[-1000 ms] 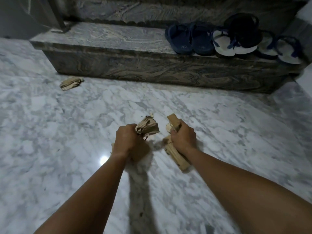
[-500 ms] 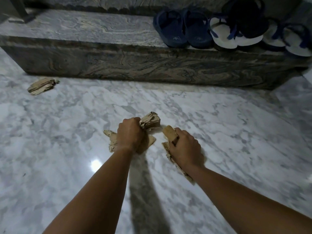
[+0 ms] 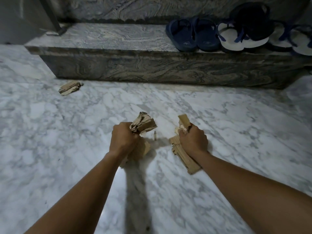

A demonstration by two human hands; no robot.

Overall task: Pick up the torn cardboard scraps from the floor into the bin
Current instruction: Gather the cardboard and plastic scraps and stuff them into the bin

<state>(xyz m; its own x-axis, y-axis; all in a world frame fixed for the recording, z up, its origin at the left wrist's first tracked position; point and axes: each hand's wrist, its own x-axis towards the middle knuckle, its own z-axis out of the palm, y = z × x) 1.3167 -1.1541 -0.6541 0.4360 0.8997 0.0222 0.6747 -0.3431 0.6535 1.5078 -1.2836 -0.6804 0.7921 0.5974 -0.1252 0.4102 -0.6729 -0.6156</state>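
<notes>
View from a head-worn camera looking down at a white and grey marble floor (image 3: pixel 67 149). Two bare forearms reach forward from the bottom edge. The left hand (image 3: pixel 124 141) is closed in a fist around a crumpled bunch of torn cardboard scraps (image 3: pixel 143 125), which sticks out above and below the fist. The right hand (image 3: pixel 193 141) is closed around a longer torn cardboard strip (image 3: pixel 184 156); one end pokes up past the knuckles and the other trails back beside the wrist. Whether either held piece touches the floor cannot be told. A third cardboard scrap (image 3: pixel 70 88) lies loose on the floor far to the left, near the foot of a dark veined stone step (image 3: pixel 135 68). On the step's right end sit dark blue slippers (image 3: pixel 192 35) beside white-soled flip-flops (image 3: pixel 236 39)
</notes>
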